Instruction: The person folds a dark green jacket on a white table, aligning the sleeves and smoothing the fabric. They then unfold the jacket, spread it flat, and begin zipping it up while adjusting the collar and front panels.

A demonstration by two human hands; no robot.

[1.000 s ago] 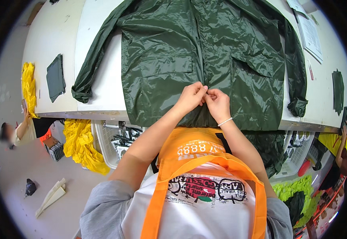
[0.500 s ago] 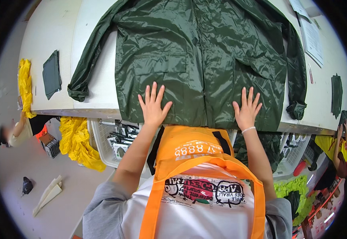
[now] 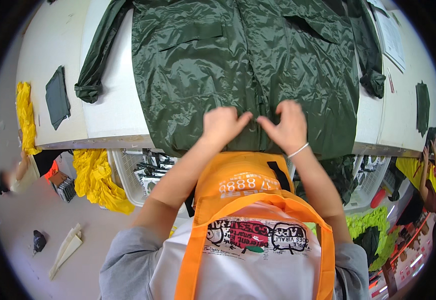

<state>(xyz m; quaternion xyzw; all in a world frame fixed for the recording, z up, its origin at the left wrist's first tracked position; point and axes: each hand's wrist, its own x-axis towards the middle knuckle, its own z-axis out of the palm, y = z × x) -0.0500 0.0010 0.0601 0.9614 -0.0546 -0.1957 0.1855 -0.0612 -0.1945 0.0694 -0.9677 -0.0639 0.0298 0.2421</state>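
Observation:
A dark green, shiny jacket point(image 3: 188, 80) lies spread on the white table with its front up and its hem toward me. My left hand point(image 3: 223, 125) is over the lower front, just left of the middle opening. Opposite it, right of the opening, is my right hand point(image 3: 289, 125), with a pale bracelet on its wrist. Both thumbs stick out toward the opening, apart from the other fingers, which bend down toward the cloth and are partly blurred. I see no cloth pinched in either hand.
Folded dark green garments lie on the white table point(image 3: 113, 120) at left point(image 3: 58, 97) and right point(image 3: 422, 110). Papers point(image 3: 390, 42) rest at the far right. Below the edge are white baskets point(image 3: 123, 185) of packets and a yellow garment heap point(image 3: 95, 180). Other people work at both sides.
My hands have moved inward from the two lower sides of the jacket to its middle opening. Their flat, spread fingers are now bent. The jacket's lower part has shifted and looks more rumpled.

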